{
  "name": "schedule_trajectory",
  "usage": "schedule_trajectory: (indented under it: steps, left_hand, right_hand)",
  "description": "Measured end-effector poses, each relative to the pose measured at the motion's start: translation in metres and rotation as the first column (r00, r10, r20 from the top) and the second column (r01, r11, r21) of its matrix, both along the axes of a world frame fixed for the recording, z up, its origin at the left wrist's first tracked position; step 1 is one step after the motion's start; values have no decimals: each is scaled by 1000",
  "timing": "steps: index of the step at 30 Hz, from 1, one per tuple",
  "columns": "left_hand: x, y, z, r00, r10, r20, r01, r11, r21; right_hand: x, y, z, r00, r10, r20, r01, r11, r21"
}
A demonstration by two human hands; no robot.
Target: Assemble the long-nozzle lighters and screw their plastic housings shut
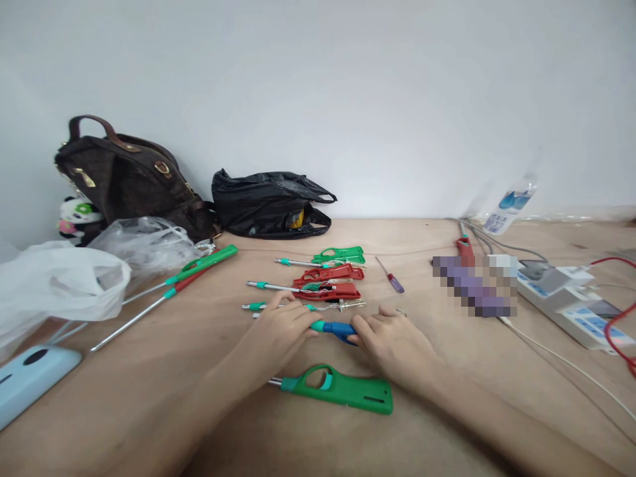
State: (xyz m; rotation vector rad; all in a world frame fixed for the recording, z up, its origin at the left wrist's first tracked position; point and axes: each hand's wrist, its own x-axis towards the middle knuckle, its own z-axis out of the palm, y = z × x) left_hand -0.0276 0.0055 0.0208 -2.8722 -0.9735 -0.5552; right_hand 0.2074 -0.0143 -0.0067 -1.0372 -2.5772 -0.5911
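Observation:
Both my hands are closed around a blue long-necked gas lighter [336,328] held just above the table. My left hand [284,328] wraps its neck beside the teal collar. Over the blue handle, the fingers of my right hand [391,339] are curled and hide most of it. Nearer to me lies a green lighter [348,392] with a teal trigger. Beyond my hands are opened red lighter casings [330,273], a green casing [340,254] and several metal necks [268,285] with wires. A purple-handled screwdriver [395,283] rests to their right.
Two lighters, one green [206,260] on top, lie at left by plastic bags [99,278] and a light-blue device [37,377]. A backpack [124,179] and black bag [268,202] stand behind. Power strips [579,308], cables and a bottle [511,205] occupy the right.

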Motion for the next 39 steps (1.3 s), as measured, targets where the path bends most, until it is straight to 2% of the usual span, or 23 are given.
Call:
schedule_trajectory:
  steps: [2,8,16,23,30,32,35,39]
  left_hand:
    - [2,-2,-1,999,14,-44,-13,1000,12]
    - [1,-1,-4,999,-16,-27,15,999,-48]
    - [5,-2,-15,999,-45,-24,41,992,-123]
    - [12,-8,-23,999,-53,7,53,997,-50]
    - [16,-12,-21,998,-38,44,37,999,16]
    - [14,-10,-17,999,-35,34,34,999,11]
    - [4,-3,-10,1000,-4,-4,4,1000,1]
    - [-14,8,0,996,86,-8,-86,996,-37]
  right_hand:
    - [0,0,-1,1000,6,-2,-6,1000,-7]
    - [0,-1,-2,1000,24,9,-24,1000,-9]
    - [-6,-8,-4,998,50,35,-52,996,69]
    - [-11,-11,-7,998,53,30,-55,994,90]
    - [-11,-8,-3,998,61,23,-63,994,89]
    - [-9,-4,-1,998,57,-1,-56,997,47]
    - [0,5,2,998,3,-58,-10,994,-110]
    - [21,16,8,990,-112,-80,82,946,-314]
